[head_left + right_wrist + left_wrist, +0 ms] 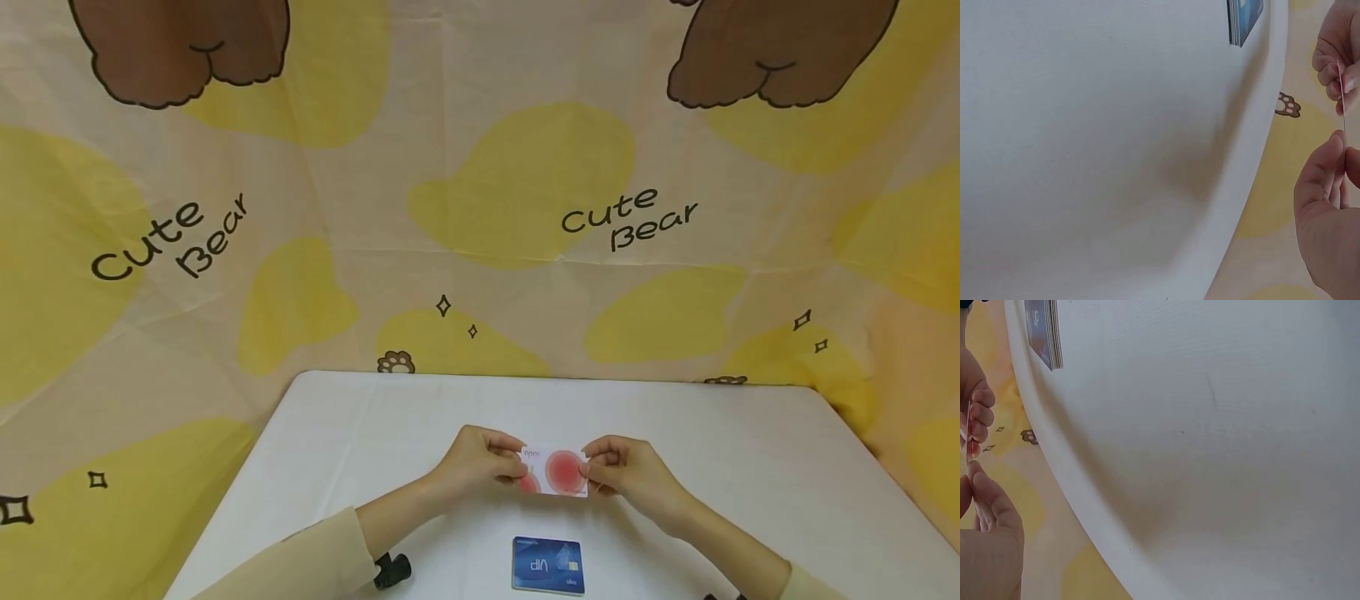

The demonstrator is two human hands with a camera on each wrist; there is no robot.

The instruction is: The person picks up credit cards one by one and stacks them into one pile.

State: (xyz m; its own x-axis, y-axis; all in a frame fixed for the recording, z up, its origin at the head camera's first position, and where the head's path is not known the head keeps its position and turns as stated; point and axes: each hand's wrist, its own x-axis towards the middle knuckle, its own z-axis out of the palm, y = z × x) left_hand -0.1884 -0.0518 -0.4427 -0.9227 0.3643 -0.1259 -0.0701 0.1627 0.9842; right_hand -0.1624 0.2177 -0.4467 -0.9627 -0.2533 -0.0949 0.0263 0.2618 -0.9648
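Note:
A white card [553, 472] with pink-red circles is held up over the table between both hands. My left hand [480, 458] pinches its left edge between thumb and fingers. On the opposite edge, my right hand [633, 475] pinches it the same way. Both wrist views show the card nearly edge-on as a thin line, with the left hand [991, 531] and the right hand [1325, 206] at its ends. Closer to me on the table lies a stack of cards [547, 566], its top one blue and marked VIP; several layered edges of the stack [1055, 337] show in the left wrist view.
The white table [360, 433] has rounded far corners. Behind it hangs a beige and yellow cloth [502, 192] with bear prints and lettering. A black strap piece [393, 571] sits at the left wrist.

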